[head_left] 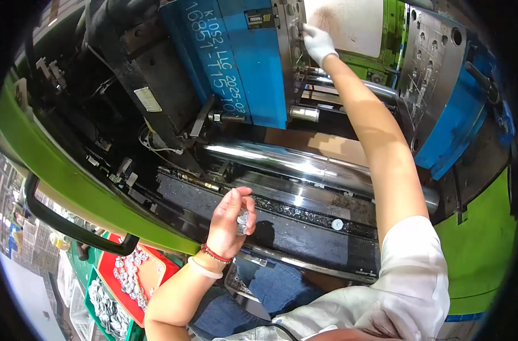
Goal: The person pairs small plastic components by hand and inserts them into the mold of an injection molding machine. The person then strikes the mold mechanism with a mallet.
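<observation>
My left hand [230, 219], bare with a red bracelet at the wrist, is raised over the machine's front ledge. Its fingers curl around small round whitish parts [242, 223], partly hidden by the fingers. My right hand [319, 45], in a white glove, reaches far in between the two mould halves. Its fingertips are drawn together against the metal face of the blue left mould half [242, 62]; whatever is in them is hidden. A single round whitish part [337, 225] lies on the dark ledge, well away from both hands.
The right mould half [435, 74] faces the left one across the gap. Thick polished bars [293, 161] run below. A green door with a black handle [71, 221] stands left. Lower left, a red tray [151, 267] and a green bin [94, 307] hold many parts.
</observation>
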`<state>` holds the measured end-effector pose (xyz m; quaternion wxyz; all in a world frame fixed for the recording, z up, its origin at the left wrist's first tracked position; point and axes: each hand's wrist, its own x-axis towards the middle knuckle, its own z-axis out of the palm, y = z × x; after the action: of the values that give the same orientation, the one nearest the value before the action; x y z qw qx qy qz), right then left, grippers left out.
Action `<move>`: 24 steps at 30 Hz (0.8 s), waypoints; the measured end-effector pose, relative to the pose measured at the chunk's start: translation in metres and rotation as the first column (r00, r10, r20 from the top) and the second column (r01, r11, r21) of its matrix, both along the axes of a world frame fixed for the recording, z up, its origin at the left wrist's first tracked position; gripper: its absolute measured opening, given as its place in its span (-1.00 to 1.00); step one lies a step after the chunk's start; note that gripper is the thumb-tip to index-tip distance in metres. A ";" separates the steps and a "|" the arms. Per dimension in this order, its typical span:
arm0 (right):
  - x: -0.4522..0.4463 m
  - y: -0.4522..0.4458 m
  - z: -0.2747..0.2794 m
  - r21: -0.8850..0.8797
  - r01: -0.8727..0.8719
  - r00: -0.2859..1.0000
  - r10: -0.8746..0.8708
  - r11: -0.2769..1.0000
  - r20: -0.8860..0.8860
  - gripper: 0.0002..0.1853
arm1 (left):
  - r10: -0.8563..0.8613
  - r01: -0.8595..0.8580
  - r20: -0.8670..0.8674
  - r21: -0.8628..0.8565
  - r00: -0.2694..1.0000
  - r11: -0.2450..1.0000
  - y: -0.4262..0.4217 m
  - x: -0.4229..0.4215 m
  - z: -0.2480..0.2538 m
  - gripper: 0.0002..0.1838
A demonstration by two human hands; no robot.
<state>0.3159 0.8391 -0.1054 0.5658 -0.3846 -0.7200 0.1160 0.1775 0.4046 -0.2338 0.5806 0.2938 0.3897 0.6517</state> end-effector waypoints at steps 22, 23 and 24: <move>-0.023 -0.328 -0.073 -0.396 -0.756 0.239 0.783 0.521 0.574 -0.75 | 0.176 -0.167 -0.267 0.055 0.947 0.984 -0.006 -0.001 0.001 -0.37; -0.022 -0.329 -0.071 -0.400 -0.746 0.265 0.788 0.532 0.555 -0.75 | 0.179 -0.164 -0.276 0.075 0.944 0.984 -0.006 -0.002 0.001 -0.37; -0.020 -0.333 -0.068 -0.405 -0.735 0.290 0.793 0.543 0.536 -0.75 | 0.181 -0.160 -0.283 0.095 0.942 0.982 -0.005 -0.003 0.001 -0.37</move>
<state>0.2956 0.5057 -0.1736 0.1253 -0.0296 -0.9587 0.2536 0.1746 0.3992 -0.2330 0.4477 0.3715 0.4714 0.6628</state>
